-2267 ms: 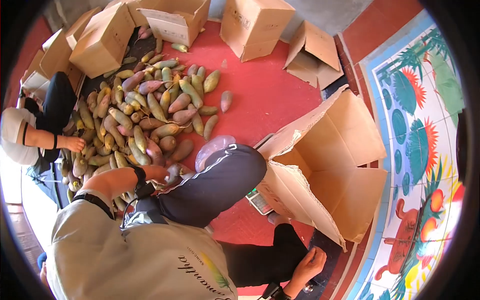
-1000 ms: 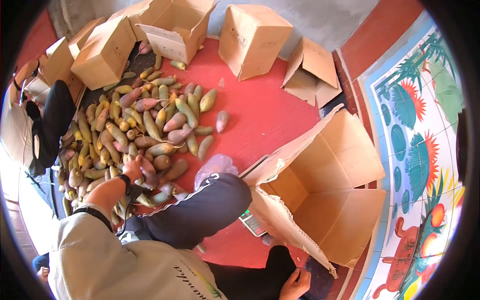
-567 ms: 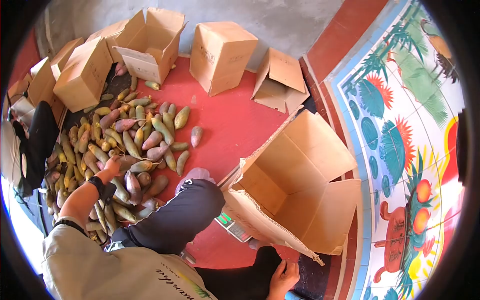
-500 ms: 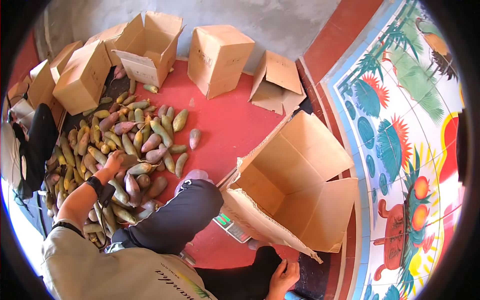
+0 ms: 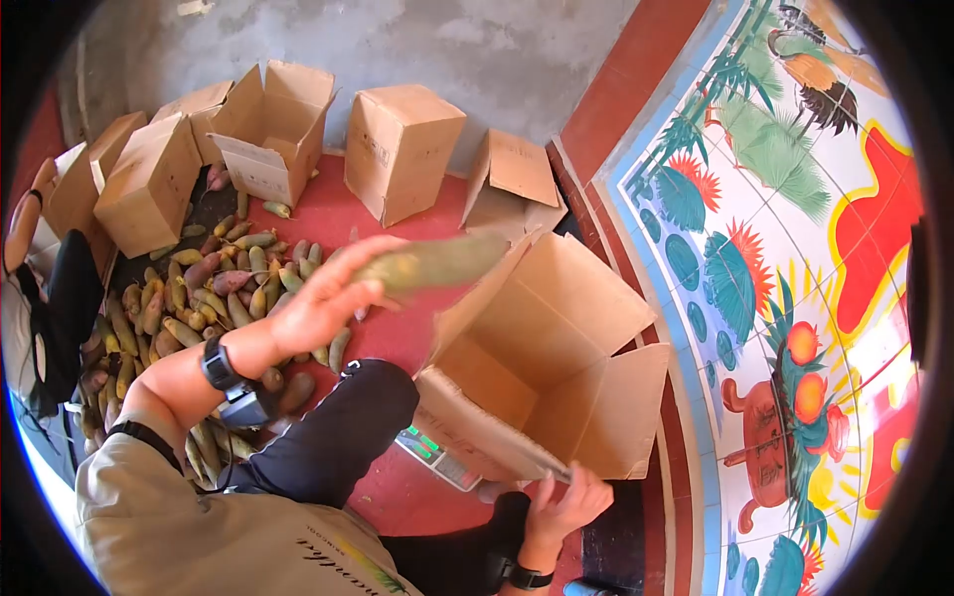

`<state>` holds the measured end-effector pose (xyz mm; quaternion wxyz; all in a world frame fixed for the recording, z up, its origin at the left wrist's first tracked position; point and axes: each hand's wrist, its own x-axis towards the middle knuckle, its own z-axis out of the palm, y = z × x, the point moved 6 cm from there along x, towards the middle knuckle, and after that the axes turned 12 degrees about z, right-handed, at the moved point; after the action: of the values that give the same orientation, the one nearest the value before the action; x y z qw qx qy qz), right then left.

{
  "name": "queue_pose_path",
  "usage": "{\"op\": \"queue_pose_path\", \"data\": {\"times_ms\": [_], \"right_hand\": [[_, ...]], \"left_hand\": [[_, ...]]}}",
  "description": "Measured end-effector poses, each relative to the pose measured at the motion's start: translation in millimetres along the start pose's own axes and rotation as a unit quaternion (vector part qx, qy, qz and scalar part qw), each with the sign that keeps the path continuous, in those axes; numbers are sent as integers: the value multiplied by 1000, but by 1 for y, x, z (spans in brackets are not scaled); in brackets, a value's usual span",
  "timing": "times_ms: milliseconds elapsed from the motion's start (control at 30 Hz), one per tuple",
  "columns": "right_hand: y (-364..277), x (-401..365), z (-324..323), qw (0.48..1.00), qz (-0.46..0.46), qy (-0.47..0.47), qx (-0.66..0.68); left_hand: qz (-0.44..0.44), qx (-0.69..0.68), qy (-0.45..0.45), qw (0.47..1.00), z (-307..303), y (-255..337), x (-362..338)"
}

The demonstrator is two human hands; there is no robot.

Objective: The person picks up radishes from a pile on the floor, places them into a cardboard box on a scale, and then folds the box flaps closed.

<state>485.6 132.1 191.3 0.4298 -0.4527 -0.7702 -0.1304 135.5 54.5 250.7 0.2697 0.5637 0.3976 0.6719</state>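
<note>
My left hand [image 5: 323, 303] is wrapped round a long green radish [image 5: 432, 266], blurred by motion, raised between the pile and the open cardboard box [image 5: 542, 343]. That box stands to the right of my knee with its flaps up; no radish shows on the visible part of its bottom. The near rim of the box is pinched by my right hand [image 5: 571, 505]. Under the box shows a scale [image 5: 437, 459] with lit green digits. To the left spreads a pile of green and pinkish radishes [image 5: 214, 283], partly hidden by my left arm.
Along the grey wall stand several cardboard boxes, among them an open box [image 5: 273, 134], a closed upright box [image 5: 402, 149] and one tipped over [image 5: 512, 184]. At the far left another person's arm [image 5: 25, 223] shows. A painted tile wall [image 5: 735, 298] bounds the right side.
My left hand has risen from the pile and moved right with a green radish in it. My right hand has moved up from beside my leg onto the box's near rim.
</note>
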Motion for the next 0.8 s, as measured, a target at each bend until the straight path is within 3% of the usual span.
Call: {"op": "queue_pose_path", "data": {"times_ms": [100,167,200,267,333,400,467,533,667,733,800], "right_hand": [[1,-24,5,1000,-25,9,-7],[0,-29,6,999,-33,-9,10],[0,-30,3,999,-36,1,3],[0,-31,-1,999,-40,20,-9],[1,-28,-2,1000,-23,13,3],[5,-28,-1,1000,-9,4,15],[4,-31,0,999,-26,13,26],[3,-30,-1,999,-22,10,25],[5,-31,-3,1000,-22,20,0],[3,-31,-3,999,-14,30,-1],[2,-28,-3,999,-10,43,0]], "left_hand": [[40,-10,-45,998,36,-3,21],[157,191,-149,958,58,-5,33],[158,191,-150,957,65,-7,38],[-16,172,-212,962,82,-32,41],[-32,156,-226,961,94,-47,44],[-41,282,-365,886,106,-78,40],[-50,284,-392,873,110,-89,43],[-256,258,-447,817,109,-110,34],[-221,279,-469,808,110,-148,27],[-69,315,-488,811,115,-160,24],[-100,311,-495,805,119,-161,21]]}}
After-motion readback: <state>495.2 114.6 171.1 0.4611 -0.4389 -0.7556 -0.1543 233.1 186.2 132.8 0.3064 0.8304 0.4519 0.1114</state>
